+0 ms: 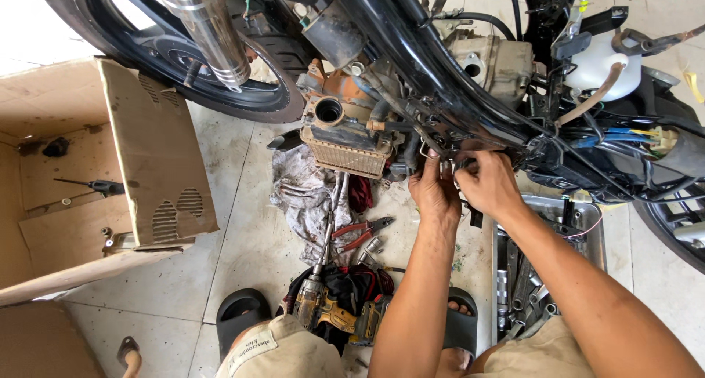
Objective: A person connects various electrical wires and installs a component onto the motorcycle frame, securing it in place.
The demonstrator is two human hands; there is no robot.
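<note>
Hands up under the motorcycle frame [440,77], both of them working at the same spot in the head view. Left hand [435,191] has its fingers curled in tight against a small metal bracket [429,152] on the frame's underside, back of the hand to the camera; what exactly it pinches is hidden by the fingers. Right hand [490,183] sits just beside it, touching or nearly so, fingers bent around a dark little part at the frame's lower edge, too small to name. Neither hand is spread open; both are closed into a working grip.

Just left of the left hand, the engine cylinder [345,136] with its ribbed fins and round open bore on top. Below that, a grey dirty rag [305,198] spread on the tile floor. Below the left wrist, red-handled pliers [363,233] lie on the rag's edge, and nearer the person a yellow cordless impact driver [345,315] rests on dark cloth between the black sandals [239,312].

Under the right forearm, a metal tool tray [587,227] full of sockets and wrenches. Above the right hand, a white fluid reservoir [598,62] and a bundle of coloured wires [624,137]. Far left of both hands, an open cardboard box [158,158] with a screwdriver [95,186] inside, and the rear wheel [183,62] with the chrome exhaust pipe [209,29] across it.
</note>
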